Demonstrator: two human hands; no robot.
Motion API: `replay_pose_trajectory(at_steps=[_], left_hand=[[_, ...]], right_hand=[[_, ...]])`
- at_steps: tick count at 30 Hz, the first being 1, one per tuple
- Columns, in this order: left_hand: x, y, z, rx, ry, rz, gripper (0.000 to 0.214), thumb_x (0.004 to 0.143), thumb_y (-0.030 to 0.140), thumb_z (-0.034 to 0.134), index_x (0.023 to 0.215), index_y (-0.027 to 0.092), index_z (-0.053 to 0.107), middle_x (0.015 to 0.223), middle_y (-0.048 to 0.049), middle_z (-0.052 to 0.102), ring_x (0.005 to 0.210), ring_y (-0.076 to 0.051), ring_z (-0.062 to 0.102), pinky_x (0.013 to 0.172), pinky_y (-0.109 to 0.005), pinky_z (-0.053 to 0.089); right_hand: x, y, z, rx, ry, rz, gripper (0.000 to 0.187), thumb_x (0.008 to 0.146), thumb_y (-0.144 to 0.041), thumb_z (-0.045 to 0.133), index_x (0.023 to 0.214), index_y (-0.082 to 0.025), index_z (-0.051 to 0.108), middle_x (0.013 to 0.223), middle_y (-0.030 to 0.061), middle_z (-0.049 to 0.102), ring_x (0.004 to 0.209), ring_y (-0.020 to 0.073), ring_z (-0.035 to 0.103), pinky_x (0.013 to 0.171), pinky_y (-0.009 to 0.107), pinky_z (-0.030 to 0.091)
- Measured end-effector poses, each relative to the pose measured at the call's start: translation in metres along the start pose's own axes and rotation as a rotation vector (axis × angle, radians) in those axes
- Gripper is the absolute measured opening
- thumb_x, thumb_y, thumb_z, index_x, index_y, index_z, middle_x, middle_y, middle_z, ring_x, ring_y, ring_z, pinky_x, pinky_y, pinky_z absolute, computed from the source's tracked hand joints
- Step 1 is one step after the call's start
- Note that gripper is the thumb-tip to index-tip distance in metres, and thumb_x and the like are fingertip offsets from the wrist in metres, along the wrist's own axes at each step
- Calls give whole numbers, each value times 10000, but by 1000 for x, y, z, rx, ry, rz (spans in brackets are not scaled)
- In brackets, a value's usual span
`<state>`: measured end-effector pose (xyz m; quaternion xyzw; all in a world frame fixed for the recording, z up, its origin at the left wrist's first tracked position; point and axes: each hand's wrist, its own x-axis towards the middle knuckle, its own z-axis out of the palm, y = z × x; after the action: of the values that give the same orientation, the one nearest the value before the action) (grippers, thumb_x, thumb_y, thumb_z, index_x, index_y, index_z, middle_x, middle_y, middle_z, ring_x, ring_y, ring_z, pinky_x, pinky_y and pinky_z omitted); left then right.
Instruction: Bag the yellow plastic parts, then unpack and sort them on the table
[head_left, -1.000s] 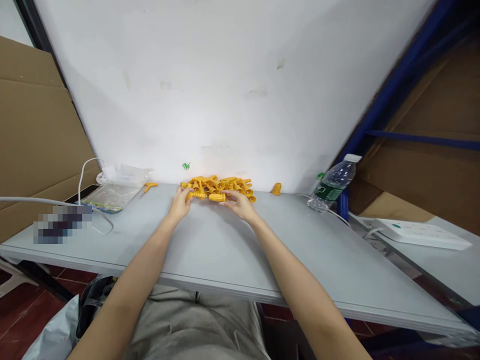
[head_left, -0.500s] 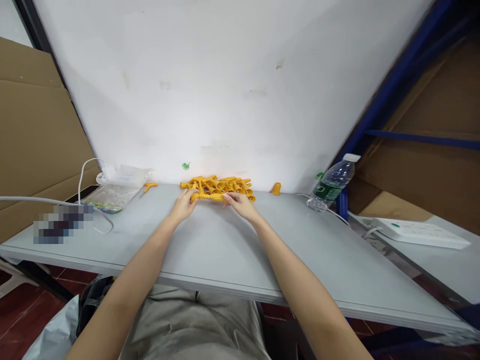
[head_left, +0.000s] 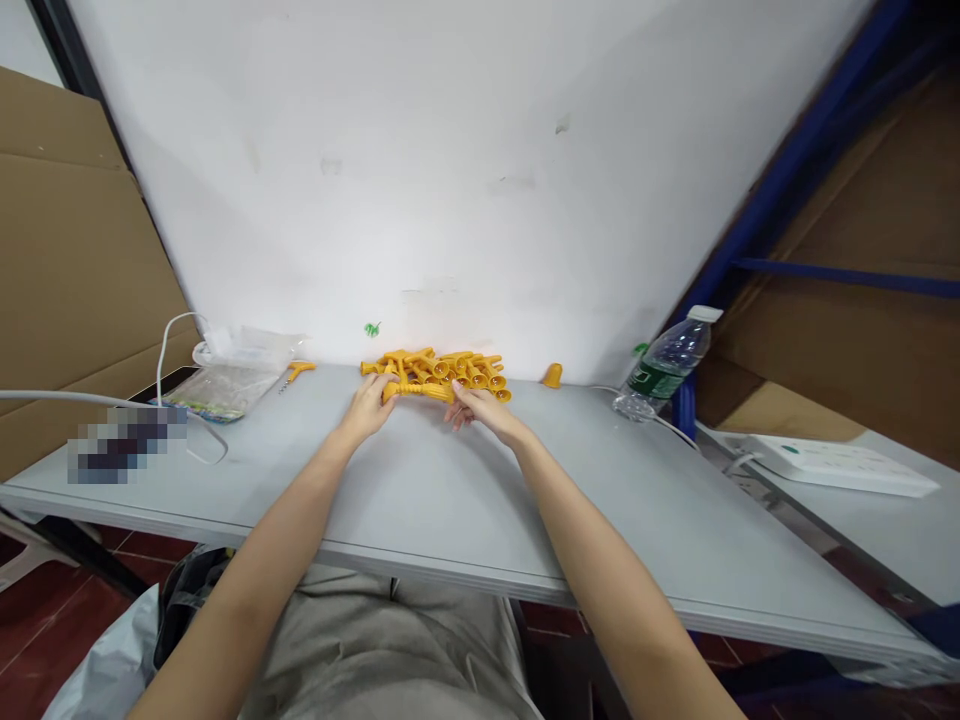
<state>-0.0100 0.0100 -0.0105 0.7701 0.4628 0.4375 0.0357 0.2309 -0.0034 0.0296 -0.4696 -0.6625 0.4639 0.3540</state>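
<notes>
A yellow plastic stick-shaped piece with a ribbed, twisted-looking middle (head_left: 418, 390) lies level between my hands, just in front of a pile of similar yellow pieces (head_left: 450, 366). My left hand (head_left: 367, 405) is closed round its left end. At the right end, my right hand (head_left: 481, 405) has its thumb on top, while the other fingers hang lower and slightly apart. Several pieces in the pile show round, hollow, cup-like ends. To the right stands a single yellow bell-shaped piece (head_left: 553, 376).
On the left lie a small T-handled tool with a spiral shaft (head_left: 300, 369), a clear plastic bag (head_left: 225, 385) and a white cable (head_left: 161, 350). A plastic bottle (head_left: 664, 370) leans at the right, near a white power strip (head_left: 840, 466). A white wall (head_left: 465, 200) rises behind the grey table (head_left: 442, 500).
The fingers of my right hand have loosened and dropped below the right end of the yellow piece. My left hand keeps its grip, and the piece has barely moved.
</notes>
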Motion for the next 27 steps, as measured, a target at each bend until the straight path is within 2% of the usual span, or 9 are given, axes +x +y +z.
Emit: replay_pose_trajectory(at_steps=[3,7,10,13,15,17,20,23,27], left_hand=[[0,1,-2,4,8,24,276,861,163,558,1130,210,601,1042,-54,611,885,-172,610,800,-305,540],[0,4,-4,-15,-3,61,277,879,174,544,1150,205,592,1076,-62,602,926,-169,607,804,-291,541],[0,6,-2,-26,-13,43,280,881,173,543,1155,202,593,1067,-61,602,908,-163,610,804,-291,544],[1,5,0,-39,-8,11,270,875,177,550,1138,208,603,1049,-53,608,883,-160,610,801,-294,546],[1,4,0,-54,2,-8,268,871,185,553,1132,211,608,1047,-50,612,860,-157,607,798,-298,548],[0,4,-1,-66,10,-11,267,868,192,555,1130,208,609,1052,-52,615,852,-158,605,799,-303,549],[0,7,-2,-73,10,15,265,873,201,555,1132,208,607,1054,-54,618,860,-160,607,805,-307,550],[-1,11,-1,-59,8,48,260,879,202,559,1135,217,602,1051,-52,622,878,-163,614,823,-317,549],[-2,13,0,-33,1,56,258,882,200,571,1139,214,595,1065,-57,624,892,-168,617,831,-323,548]], right_hand=[[-3,-1,-1,11,-28,-28,655,701,-812,577,628,-162,603,581,61,660,481,125,587,511,247,424],[-1,0,8,19,90,48,705,816,-805,403,549,-177,579,364,8,477,333,102,437,403,244,358],[-1,-2,10,10,151,107,735,855,-797,314,505,-190,539,320,-2,406,298,93,379,367,239,326],[-4,-6,5,13,84,172,748,882,-778,255,639,-162,604,438,37,556,324,96,449,376,235,336],[-6,-8,0,43,31,118,621,869,-733,420,860,-153,642,668,65,695,414,107,556,426,231,393],[-8,-9,-3,69,29,-8,538,780,-651,650,1021,-171,611,855,71,733,506,116,616,501,238,454],[-6,-7,-2,76,66,-118,540,708,-677,698,867,-172,592,764,62,720,476,110,582,506,248,460],[-4,-7,5,69,132,-50,612,761,-801,509,634,-202,525,471,35,603,348,99,458,386,239,372],[-3,-9,12,28,236,64,667,803,-823,392,556,-219,529,306,8,444,280,95,341,313,241,286]])
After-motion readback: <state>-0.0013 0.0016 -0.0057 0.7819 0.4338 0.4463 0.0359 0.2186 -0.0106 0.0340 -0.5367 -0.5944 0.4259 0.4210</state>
